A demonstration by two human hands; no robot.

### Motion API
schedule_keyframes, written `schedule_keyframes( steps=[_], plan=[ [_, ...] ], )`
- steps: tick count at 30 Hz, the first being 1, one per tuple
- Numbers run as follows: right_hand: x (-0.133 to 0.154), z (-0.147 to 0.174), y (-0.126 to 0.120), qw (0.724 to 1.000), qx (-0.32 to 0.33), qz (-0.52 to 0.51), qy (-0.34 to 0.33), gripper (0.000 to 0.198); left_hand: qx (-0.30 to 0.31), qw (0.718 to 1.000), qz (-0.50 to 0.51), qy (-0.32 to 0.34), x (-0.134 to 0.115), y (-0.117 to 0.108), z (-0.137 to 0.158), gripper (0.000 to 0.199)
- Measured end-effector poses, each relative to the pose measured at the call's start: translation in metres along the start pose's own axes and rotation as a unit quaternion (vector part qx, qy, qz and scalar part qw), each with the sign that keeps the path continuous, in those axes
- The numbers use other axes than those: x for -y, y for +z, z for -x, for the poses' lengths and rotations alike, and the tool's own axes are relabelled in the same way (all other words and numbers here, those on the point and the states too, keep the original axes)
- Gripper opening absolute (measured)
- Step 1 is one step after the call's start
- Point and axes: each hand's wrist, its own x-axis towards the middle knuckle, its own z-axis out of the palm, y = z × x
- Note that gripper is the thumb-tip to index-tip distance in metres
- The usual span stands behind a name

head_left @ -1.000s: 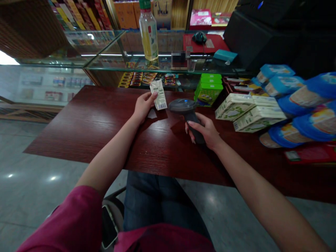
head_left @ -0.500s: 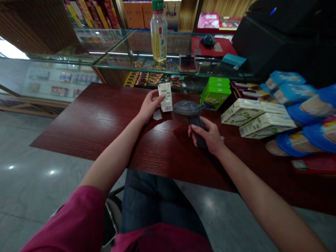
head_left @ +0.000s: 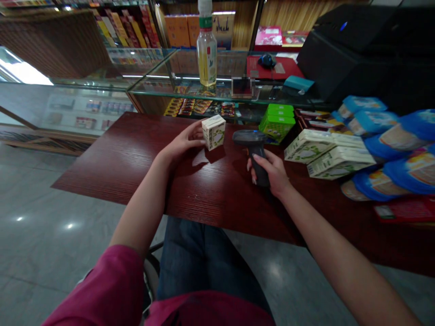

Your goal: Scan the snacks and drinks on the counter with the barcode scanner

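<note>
My left hand (head_left: 186, 141) grips a small white carton (head_left: 214, 132) with green leaf print from its left side, thumb in front and fingers behind. The carton is above the dark red wooden table (head_left: 146, 154) and casts a shadow on it. A black handheld barcode scanner (head_left: 258, 164) is in my right hand (head_left: 273, 174), its handle wrapped by the fingers and its head pointing left toward the carton. A blue light shows on top of the scanner head. Between the carton and the scanner there is a small gap.
Green boxes (head_left: 277, 123) stand behind the scanner. To the right lie white-green cartons (head_left: 340, 162) and blue-lidded tubs (head_left: 387, 180). A glass counter (head_left: 152, 88) runs along the back, with a tall bottle (head_left: 207, 61) on it. A dark machine (head_left: 343, 59) fills the back right.
My left hand has turned the carton, so its leaf-printed side now shows instead of the barcode side. The scanner has drawn slightly to the right, away from the carton. The view has shifted a little.
</note>
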Motion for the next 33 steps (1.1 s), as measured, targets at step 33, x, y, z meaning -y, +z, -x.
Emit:
schedule_keyframes(
  steps=[33],
  plan=[
    [0.019, 0.01, 0.007, 0.994, 0.033, -0.069, 0.073, 0.038, -0.5, 0.828, -0.252, 0.039, 0.049, -0.102, -0.018, 0.076]
  ],
)
